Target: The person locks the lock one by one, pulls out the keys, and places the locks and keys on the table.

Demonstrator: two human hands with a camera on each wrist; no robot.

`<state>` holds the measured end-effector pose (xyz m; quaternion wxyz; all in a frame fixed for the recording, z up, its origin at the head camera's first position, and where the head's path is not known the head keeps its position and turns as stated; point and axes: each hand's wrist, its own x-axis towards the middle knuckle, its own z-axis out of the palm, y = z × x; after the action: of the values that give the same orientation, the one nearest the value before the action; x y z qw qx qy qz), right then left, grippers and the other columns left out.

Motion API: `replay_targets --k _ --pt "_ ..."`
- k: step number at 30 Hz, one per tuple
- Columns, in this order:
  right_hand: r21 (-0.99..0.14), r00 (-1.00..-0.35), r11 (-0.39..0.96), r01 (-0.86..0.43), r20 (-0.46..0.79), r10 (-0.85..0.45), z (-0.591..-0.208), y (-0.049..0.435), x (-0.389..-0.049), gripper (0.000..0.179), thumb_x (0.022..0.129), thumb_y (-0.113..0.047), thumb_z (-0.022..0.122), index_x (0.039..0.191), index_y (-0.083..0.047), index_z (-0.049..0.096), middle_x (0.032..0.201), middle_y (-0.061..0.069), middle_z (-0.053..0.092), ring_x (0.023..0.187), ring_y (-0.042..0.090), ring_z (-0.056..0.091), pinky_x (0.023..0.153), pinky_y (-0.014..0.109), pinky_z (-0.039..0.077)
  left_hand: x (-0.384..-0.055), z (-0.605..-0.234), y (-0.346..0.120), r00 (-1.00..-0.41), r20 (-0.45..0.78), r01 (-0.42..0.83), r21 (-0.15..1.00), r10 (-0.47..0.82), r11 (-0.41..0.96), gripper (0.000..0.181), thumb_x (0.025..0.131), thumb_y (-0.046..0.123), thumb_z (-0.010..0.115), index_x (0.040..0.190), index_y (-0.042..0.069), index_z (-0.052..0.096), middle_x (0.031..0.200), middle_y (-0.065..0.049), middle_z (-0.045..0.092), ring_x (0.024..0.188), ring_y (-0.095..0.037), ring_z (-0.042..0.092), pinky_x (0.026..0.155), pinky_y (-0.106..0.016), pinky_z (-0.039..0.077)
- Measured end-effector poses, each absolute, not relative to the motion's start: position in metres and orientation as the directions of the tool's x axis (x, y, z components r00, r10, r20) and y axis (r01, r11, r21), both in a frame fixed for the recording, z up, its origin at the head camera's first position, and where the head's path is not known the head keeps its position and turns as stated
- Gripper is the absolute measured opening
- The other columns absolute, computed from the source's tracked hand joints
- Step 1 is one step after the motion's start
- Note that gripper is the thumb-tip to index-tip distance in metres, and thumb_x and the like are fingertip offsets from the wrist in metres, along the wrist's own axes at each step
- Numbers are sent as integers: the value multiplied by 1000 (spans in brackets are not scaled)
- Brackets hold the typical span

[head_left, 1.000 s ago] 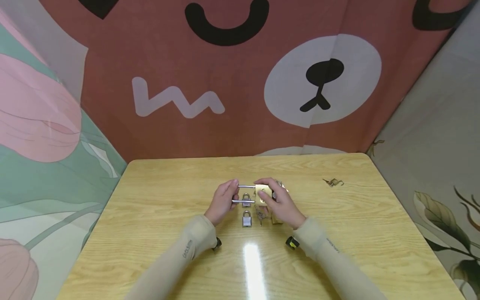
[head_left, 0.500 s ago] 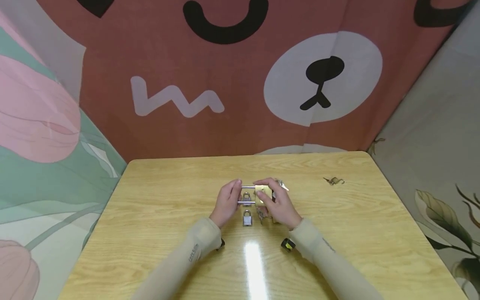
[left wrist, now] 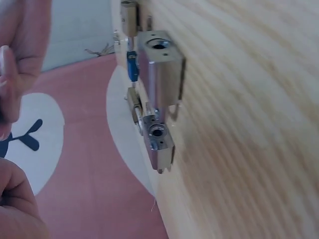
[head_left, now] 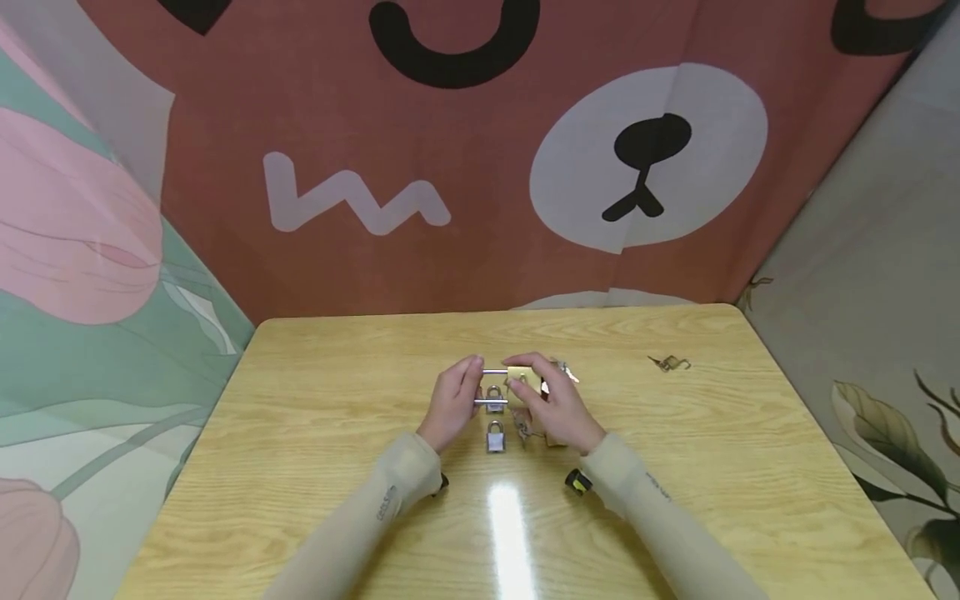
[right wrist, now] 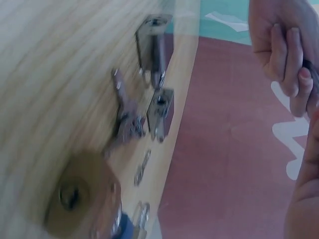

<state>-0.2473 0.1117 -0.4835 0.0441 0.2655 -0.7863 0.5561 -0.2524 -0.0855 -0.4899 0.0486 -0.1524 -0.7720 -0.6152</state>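
A large brass padlock (head_left: 517,382) with a long steel shackle lies sideways between my hands above the table. My left hand (head_left: 453,398) grips the bend of its shackle, hiding the rounded end. The brass body sits in my right hand (head_left: 561,406), thumb on its front and fingers along its far edge. Below the shackle, two small silver padlocks (head_left: 496,437) stand in line on the wood. Both appear in the left wrist view, where the nearer silver padlock (left wrist: 162,69) shows its keyhole. Keys (right wrist: 127,119) lie beside them in the right wrist view.
A brass padlock (right wrist: 84,194) rests near the keys, with a blue part (right wrist: 124,226) behind it. More keys (head_left: 567,372) show beyond my right hand. A small padlock with a key (head_left: 669,363) lies at the table's back right. Printed cloth (head_left: 360,275) borders the table (head_left: 337,350).
My left hand has shifted slightly right towards the padlock body, and less of the shackle shows between the hands. The right hand keeps its hold, almost in the same place.
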Motion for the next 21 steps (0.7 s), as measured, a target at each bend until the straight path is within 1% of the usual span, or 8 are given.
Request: replay_targets --k 1,4,7,9,12,15,17,21 --pt "-845 -854 253 -471 364 -372 -483 112 -248 32 106 -16 61 138 -9 60 140 13 62 81 15 68 72 33 61 -253 -490 -87 -945 272 307 929 181 205 47 114 26 40 76 0 46 58 -11 48 44 -7 42 42 -21 36" --pt "-846 -856 267 -462 346 -384 -482 115 -250 39 106 -21 62 144 -13 56 145 8 59 108 19 65 89 36 60 -255 -489 -90 -940 284 321 922 188 216 47 114 28 41 78 -2 47 58 -7 50 45 -8 45 43 -21 38" --pt "-861 -867 268 -432 314 -388 -483 118 -252 44 107 -24 61 149 -15 52 133 7 62 100 19 62 81 33 58 -255 -489 -91 -946 263 301 931 191 208 46 114 28 40 77 2 47 59 -5 50 45 -9 46 43 -22 39" --pt "-885 -882 255 -390 279 -381 -483 122 -253 43 109 -26 55 150 -16 50 117 8 63 90 16 57 75 31 56 -254 -489 -91 -952 239 275 941 189 196 46 114 28 40 77 3 47 60 -5 50 44 -10 46 42 -21 39" --pt "-939 -898 171 -297 214 -385 -484 130 -255 43 114 -31 40 147 -5 50 104 11 60 76 17 59 68 37 59 -253 -491 -91 -963 206 236 956 174 173 45 114 27 40 77 4 48 60 -5 49 44 -10 46 42 -21 38" --pt "-973 -890 87 -216 159 -428 -484 140 -256 52 116 -35 27 125 8 56 92 23 61 63 23 62 56 43 60 -252 -490 -91 -970 186 213 962 159 169 45 114 25 40 78 0 49 60 -4 49 44 -11 45 42 -20 38" --pt "-978 -884 84 -189 132 -448 -485 145 -255 54 116 -34 27 108 10 57 81 27 61 54 23 62 46 40 56 -253 -490 -92 -970 184 210 963 156 170 45 115 25 40 79 0 50 60 -3 50 45 -12 46 42 -20 38" --pt "-962 -888 144 -230 147 -437 -487 149 -253 47 115 -26 36 91 7 59 69 19 59 50 18 58 40 33 50 -255 -492 -95 -966 208 233 958 155 168 45 114 26 40 79 1 50 59 -3 50 44 -10 46 41 -21 39"
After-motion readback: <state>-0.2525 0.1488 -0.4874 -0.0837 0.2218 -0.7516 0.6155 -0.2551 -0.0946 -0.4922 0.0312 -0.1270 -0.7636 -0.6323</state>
